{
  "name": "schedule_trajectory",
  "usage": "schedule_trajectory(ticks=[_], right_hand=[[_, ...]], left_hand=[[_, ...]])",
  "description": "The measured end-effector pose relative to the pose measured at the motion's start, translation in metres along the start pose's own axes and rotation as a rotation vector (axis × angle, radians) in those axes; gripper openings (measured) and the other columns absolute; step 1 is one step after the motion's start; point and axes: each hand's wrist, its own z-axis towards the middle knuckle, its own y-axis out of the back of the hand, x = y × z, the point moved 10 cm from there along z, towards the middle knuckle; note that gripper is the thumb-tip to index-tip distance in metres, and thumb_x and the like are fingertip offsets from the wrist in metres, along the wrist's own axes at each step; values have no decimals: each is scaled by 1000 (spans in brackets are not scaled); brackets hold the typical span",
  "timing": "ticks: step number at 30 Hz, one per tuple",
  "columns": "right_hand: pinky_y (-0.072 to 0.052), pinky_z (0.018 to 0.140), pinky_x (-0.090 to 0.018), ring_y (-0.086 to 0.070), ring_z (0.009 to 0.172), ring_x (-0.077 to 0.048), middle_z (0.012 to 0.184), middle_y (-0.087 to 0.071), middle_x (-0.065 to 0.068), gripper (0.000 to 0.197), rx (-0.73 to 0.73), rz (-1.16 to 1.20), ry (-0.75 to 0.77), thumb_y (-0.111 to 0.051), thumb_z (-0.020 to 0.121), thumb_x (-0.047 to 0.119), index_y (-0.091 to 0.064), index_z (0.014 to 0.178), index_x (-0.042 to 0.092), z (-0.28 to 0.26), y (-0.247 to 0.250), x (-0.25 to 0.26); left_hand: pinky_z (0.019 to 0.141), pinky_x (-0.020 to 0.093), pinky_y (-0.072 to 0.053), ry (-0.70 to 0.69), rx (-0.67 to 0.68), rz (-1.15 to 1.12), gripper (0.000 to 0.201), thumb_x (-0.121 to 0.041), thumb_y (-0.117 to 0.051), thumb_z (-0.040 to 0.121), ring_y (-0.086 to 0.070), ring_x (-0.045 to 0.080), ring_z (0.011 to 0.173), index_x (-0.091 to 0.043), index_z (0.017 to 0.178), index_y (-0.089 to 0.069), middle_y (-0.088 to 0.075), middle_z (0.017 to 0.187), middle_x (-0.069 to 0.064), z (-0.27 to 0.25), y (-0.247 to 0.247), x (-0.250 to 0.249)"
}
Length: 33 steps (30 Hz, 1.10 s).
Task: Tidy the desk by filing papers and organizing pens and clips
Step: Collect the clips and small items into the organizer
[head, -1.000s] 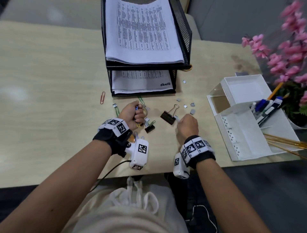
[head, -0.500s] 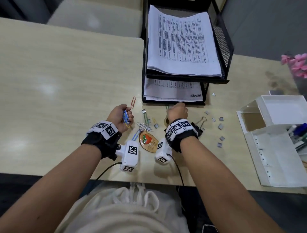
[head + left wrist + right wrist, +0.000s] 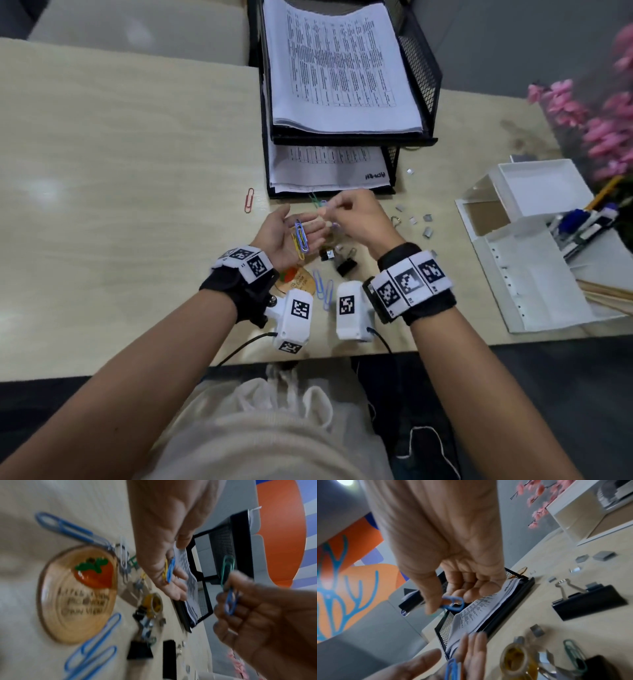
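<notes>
**Hands gather loose paper clips over a crowded tabletop**

Right hand (image 3: 356, 219) pinches a blue and a green paper clip (image 3: 228, 566) between thumb and fingertips, raised just beyond the left hand (image 3: 291, 236), which lies palm-up and flat with a blue clip (image 3: 301, 234) and a yellow clip (image 3: 165, 569) resting loose on it. The pinched pair hangs just above the left fingertips, not yet touching the palm. Nothing grips the clips on the flat palm, so a tilt of that hand, or a nudge as the new pair lands, could slide them back onto the tabletop (image 3: 120, 154). The light two-clip pinch could also let one drop early. Below the hands wait more blue clips (image 3: 323, 289), black binder clips (image 3: 346, 265), scattered staple blocks (image 3: 428, 233) and a red clip (image 3: 249, 200) off to the left. Papers sit filed in the black mesh tray (image 3: 418, 68); the white organizer (image 3: 534, 274) with pens stands well to the right.
</notes>
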Motion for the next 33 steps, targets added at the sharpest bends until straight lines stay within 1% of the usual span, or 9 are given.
schedule_trajectory(ticks=[3,5,9,14,18,22,25,28,33], right_hand=[[-37,52,-17,-47,57,-5,58,-49,8,30,-103,-27,-11,-69,81,11,-51,58,20,-2,19,-10],[-35,59,-21,-50,66,-15,59,-47,3,36,-232,-191,-81,-65,84,14,-44,54,18,-1,40,-29],[-37,71,-29,-60,100,-33,93,-57,-19,19,-138,-534,-301,-57,87,24,-53,83,6,-6,25,-74],[-36,70,-26,-59,105,-35,111,-63,-23,21,-236,-483,-295,-48,89,7,-61,100,-6,-11,17,-83],[-34,67,-23,-57,91,-28,97,-67,-13,13,-378,-388,-153,-50,87,3,-59,78,6,-36,26,-64],[-48,67,-25,-59,83,-22,87,-65,-10,9,-247,-310,-207,-54,81,2,-59,74,1,-60,-6,-79],[-47,82,-36,-55,97,-31,100,-59,-15,11,-164,-394,-285,-60,84,9,-58,90,-1,-67,-25,-93],[-45,79,-34,-55,104,-35,111,-58,-18,14,-161,-427,-294,-51,88,4,-58,99,0,-70,-27,-95],[-38,66,-31,-57,93,-36,97,-59,-19,13,-115,-540,-258,-47,82,-2,-49,73,6,-67,-29,-91]], left_hand=[[40,14,-47,49,13,-3,51,-42,-22,99,-55,14,32,-9,69,-47,-57,42,5,2,-9,16],[34,7,-31,78,5,28,46,-38,-23,99,-39,8,25,-15,63,-38,-44,34,-2,2,-6,19],[28,9,-18,83,-9,-14,55,-49,-24,98,-27,7,22,-18,54,-33,-28,30,-5,-3,5,10],[25,9,-24,-4,-35,67,43,-41,-34,99,-32,3,24,-18,63,-36,-38,34,-7,-13,23,-9],[28,8,-34,-60,-66,81,27,-18,-32,101,-41,2,26,-12,83,-50,-50,39,-3,-17,35,-19],[27,9,-30,-41,-45,67,33,-24,-31,102,-38,2,26,-13,74,-45,-47,38,-4,-17,35,-10],[27,9,-30,-33,-40,68,37,-29,-32,101,-39,3,26,-15,68,-42,-46,38,-4,-17,35,-5],[28,9,-30,-54,-70,55,37,-26,-31,100,-39,3,26,-14,67,-41,-46,37,-4,-22,42,-6],[29,10,-35,-64,-125,24,36,-23,-31,100,-41,5,27,-14,68,-43,-46,39,-3,-29,59,-3]])
